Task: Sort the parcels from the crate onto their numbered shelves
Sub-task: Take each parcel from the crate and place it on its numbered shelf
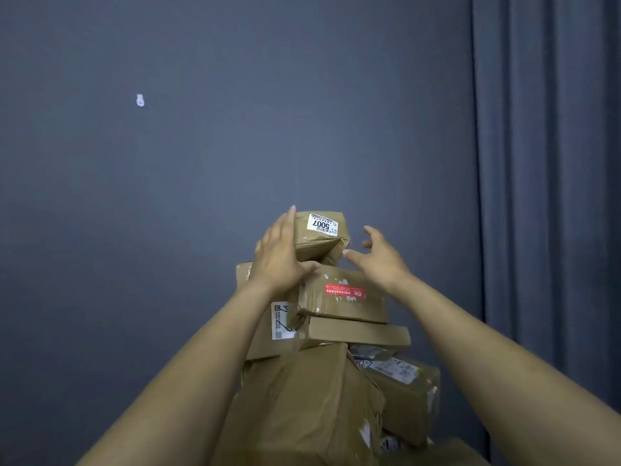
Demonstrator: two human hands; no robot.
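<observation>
A small brown parcel (319,235) with a white label reading 5007 sits on top of a tall stack of cardboard parcels (302,398). My left hand (280,255) lies flat against its left side, fingers straight, thumb under its lower edge. My right hand (379,257) hovers just right of it, fingers spread, not touching. Below it lies a parcel with a red sticker (342,294), then a flat parcel (356,334). No crate or shelf is visible.
A dark blue wall (201,163) fills the background, with a small white hook (140,100) at upper left. A blue curtain (551,163) hangs at the right. More parcels (403,388) lean at the stack's right side.
</observation>
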